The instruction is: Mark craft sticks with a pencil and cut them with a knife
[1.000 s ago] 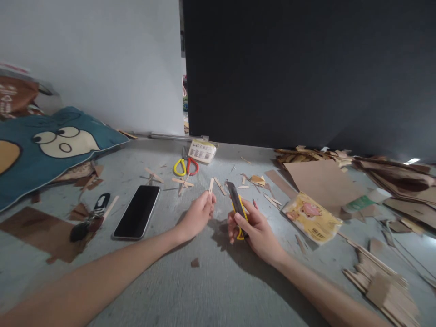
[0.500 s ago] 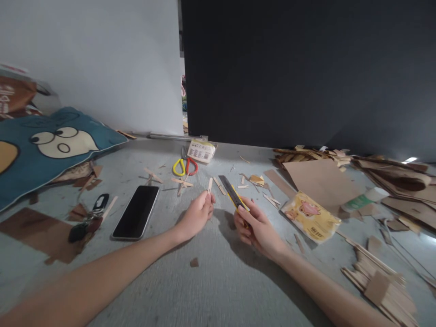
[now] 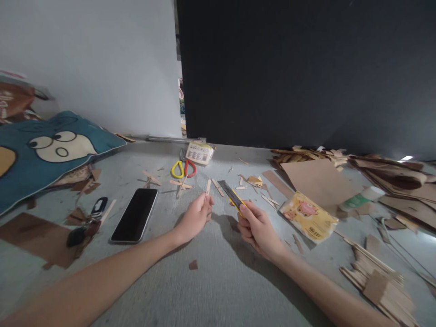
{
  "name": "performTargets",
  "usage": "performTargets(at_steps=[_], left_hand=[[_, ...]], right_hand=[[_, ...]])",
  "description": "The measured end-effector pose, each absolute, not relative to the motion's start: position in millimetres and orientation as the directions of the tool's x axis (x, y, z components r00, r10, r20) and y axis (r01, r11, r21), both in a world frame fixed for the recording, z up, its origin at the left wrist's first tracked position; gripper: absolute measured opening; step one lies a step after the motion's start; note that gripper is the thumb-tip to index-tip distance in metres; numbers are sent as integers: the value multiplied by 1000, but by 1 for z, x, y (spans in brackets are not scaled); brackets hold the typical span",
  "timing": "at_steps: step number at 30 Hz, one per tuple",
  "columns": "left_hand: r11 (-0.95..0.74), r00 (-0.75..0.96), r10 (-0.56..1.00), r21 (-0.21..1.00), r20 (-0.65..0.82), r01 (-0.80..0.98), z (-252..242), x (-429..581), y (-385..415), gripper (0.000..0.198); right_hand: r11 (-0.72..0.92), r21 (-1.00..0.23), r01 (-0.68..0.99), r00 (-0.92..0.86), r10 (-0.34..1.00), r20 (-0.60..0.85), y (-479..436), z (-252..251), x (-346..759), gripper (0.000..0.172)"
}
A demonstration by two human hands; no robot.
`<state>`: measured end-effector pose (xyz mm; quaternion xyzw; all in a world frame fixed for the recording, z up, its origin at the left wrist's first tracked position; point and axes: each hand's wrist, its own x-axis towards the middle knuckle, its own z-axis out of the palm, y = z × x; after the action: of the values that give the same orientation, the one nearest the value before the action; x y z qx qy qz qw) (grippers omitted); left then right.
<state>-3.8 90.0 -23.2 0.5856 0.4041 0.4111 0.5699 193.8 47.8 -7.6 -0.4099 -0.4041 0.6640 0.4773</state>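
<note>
Closed around a short wooden craft stick [image 3: 208, 186], my left hand [image 3: 196, 215] is held near the middle of the table, with the stick's tip pointing up and away. My right hand [image 3: 258, 225] grips a yellow and black utility knife [image 3: 232, 194], its dark blade pointing away and to the left. A gap separates the blade from the held stick. Between them, farther off, another craft stick [image 3: 218, 187] lies on the table. Small crossed-stick pieces [image 3: 180, 185] lie beyond my left hand. Scissors [image 3: 184, 168] with yellow and red handles rest behind those.
A phone [image 3: 134, 215] and keys [image 3: 89, 225] lie left, near a blue cushion [image 3: 64, 150]. A white packet [image 3: 200, 153] sits behind the scissors. On the right are a yellow packet [image 3: 309, 217], a glue bottle [image 3: 361, 199], cardboard [image 3: 315, 181] and stacked sticks [image 3: 376, 277].
My right hand has turned the knife slightly, so more of it points left, and its grip has shifted a little. My left hand keeps its stick almost still. The view has shifted slightly.
</note>
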Motion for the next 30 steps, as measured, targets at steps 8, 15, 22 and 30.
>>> performTargets(at_steps=[8, 15, 22, 30], left_hand=[[-28, 340, 940, 999, 20, 19, -26, -4, 91, 55], [-37, 332, 943, 999, 30, 14, -25, -4, 91, 54], [-43, 330, 943, 999, 35, 17, -28, -4, 93, 54], [-31, 334, 942, 999, 26, 9, -26, -4, 92, 58]], right_hand=[[-235, -927, -293, -249, 955, -163, 46, -9, 193, 55], [-246, -916, -317, -296, 943, -151, 45, -9, 190, 57], [-272, -904, -331, -315, 935, -166, 45, -10, 190, 58], [-182, -919, -349, -216, 970, -110, 42, -12, 189, 58]])
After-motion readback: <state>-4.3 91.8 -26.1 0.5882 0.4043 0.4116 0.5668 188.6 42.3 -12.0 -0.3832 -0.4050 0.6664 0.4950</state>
